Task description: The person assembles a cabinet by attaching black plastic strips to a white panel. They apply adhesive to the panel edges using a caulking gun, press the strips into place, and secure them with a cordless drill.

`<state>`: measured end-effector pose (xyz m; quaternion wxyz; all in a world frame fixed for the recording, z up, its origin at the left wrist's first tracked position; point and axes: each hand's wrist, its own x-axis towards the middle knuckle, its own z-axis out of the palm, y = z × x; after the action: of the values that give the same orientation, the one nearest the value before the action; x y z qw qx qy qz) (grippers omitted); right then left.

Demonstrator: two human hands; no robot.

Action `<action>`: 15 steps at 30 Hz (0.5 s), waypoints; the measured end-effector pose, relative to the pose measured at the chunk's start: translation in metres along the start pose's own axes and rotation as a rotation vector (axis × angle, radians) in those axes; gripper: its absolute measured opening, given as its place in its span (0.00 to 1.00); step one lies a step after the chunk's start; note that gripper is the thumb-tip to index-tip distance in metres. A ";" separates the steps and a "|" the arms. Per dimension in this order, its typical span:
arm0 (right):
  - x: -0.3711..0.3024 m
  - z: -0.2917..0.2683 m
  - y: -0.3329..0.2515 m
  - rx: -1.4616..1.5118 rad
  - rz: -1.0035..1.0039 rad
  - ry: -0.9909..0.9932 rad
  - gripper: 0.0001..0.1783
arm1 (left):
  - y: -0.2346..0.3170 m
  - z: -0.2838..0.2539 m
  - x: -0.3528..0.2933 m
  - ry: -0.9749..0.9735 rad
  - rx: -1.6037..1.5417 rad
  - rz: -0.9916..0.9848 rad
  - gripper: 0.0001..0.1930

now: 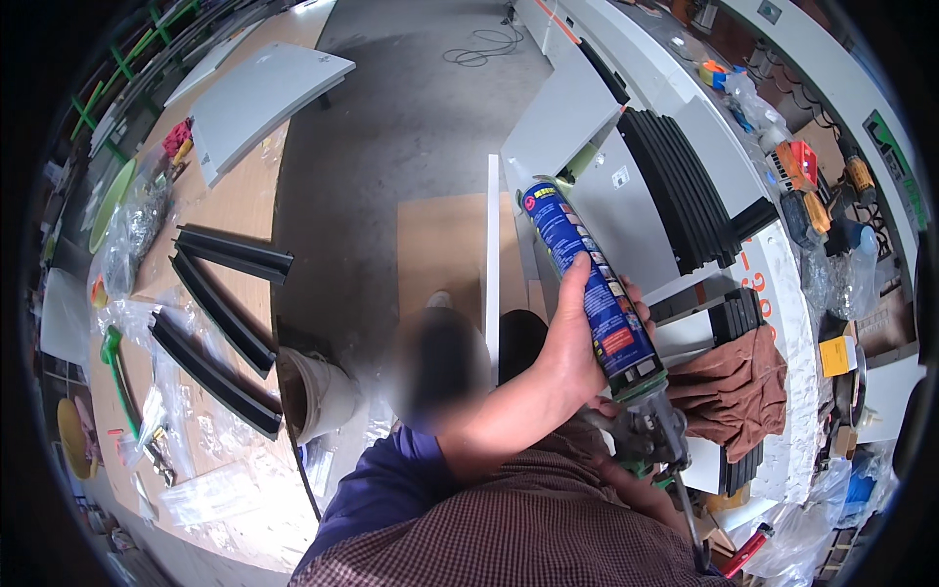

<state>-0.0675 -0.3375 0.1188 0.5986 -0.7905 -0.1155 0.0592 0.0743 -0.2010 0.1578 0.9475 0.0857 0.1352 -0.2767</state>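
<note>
Brown-checked garment (489,528): covers the wearer's front at the lower edge.
Blue sleeve (391,479): on the left arm, pushed clear of the wrist.
Right hand (631,479): low, by the handle end of a metal-and-green dispensing gun (665,426); partly hidden, so whether it is closed on the handle cannot be told.
Left hand (572,342): wrapped firmly round a blue printed cartridge (604,293), thumb on the near side, fingertips showing round the other.
Cartridge position: right of centre, slanted, lower end meeting the gun, upper end pointing away from the wearer.
Brown cloth (734,386): crumpled, just right of the gun.
White bucket (323,396): beside the left bench (245,205), which is wood-topped.
Black profiles (220,313): three, lying apart on that bench.
Black profile stack (680,186): right side, pieces side by side next to pale panelling.
Cardboard sheet (440,245): flat on the floor.
Grey panel (269,103): far part of the left bench.
Dark cable (484,44): loosely coiled on the far floor.
</note>
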 end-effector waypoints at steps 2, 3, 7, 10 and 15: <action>0.004 0.000 -0.003 -0.008 0.019 0.002 0.35 | 0.002 -0.001 0.006 -0.008 0.023 0.011 0.28; 0.006 0.000 -0.003 -0.041 0.029 0.008 0.33 | 0.004 -0.002 0.008 -0.019 0.004 -0.007 0.28; 0.010 0.001 0.001 -0.137 -0.080 0.040 0.30 | 0.008 -0.009 0.016 -0.049 -0.092 -0.054 0.27; 0.015 0.001 0.012 -0.086 -0.075 0.029 0.29 | 0.011 -0.017 0.022 -0.019 -0.142 -0.061 0.27; 0.014 -0.001 0.026 -0.060 -0.038 0.011 0.29 | 0.013 -0.023 0.026 0.008 -0.163 -0.076 0.26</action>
<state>-0.0504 -0.3419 0.0946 0.5761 -0.8061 -0.1289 0.0396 0.0977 -0.1975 0.1289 0.9396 0.0042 0.1640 -0.3003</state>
